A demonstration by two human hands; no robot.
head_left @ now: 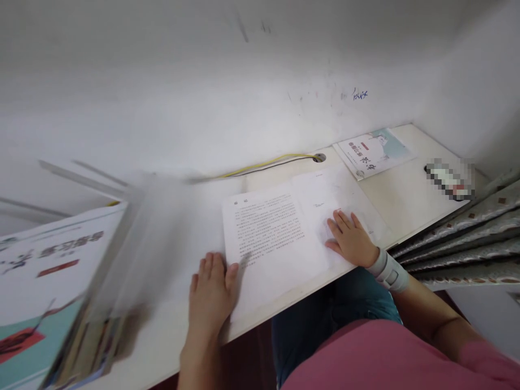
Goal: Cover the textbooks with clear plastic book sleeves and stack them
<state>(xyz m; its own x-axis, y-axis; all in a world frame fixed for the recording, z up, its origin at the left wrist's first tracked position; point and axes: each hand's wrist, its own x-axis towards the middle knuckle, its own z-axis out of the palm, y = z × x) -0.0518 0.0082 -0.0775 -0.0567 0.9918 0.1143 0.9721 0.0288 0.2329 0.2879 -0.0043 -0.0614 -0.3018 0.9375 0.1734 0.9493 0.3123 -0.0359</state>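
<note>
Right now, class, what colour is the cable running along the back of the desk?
Yellow: the cable shows best in the head view, leading to a hole in the desk.

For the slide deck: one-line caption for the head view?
Left hand and right hand pressed flat on an open book on a white desk.

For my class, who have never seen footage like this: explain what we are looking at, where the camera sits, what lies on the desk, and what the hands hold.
No machine here: one camera worn on a person's head looks down at their two bare hands. The left hand lies flat on the white desk, touching the edge of a printed sheet. The right hand, with a grey wristband, presses flat on the same papers. Neither grips anything. A stack of books sits at left, a booklet at the far right, and a yellow cable runs along the wall.
</note>
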